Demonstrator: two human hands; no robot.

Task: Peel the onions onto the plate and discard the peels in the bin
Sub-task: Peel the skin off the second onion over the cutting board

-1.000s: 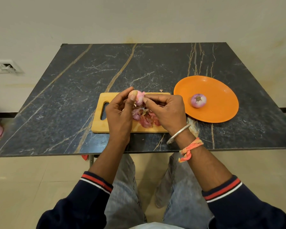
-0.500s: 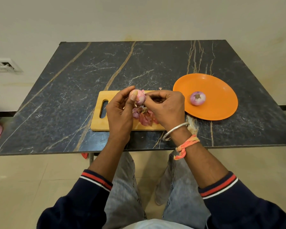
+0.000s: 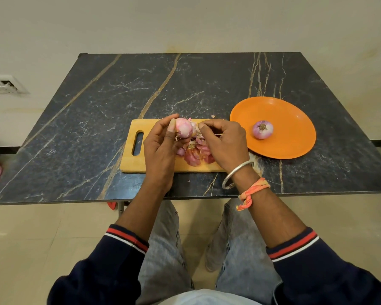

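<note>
Cream wall, pale tiled floor. Dark veined marble table [image 3: 207, 84] fills the middle. Wooden cutting board [image 3: 128, 160] lies near its front edge, handle slot to the left. Orange plate [image 3: 290, 115] sits just beside the board's right end. Left hand [image 3: 161, 146] held over the board, thumb and fingers curled round a partly skinned onion [image 3: 184, 127]. Right hand [image 3: 224, 139] pinches loose skin at that onion's right side. Pink peels [image 3: 196, 154] heaped on the board beneath both hands. One peeled onion [image 3: 262, 129] rests on the plate.
</note>
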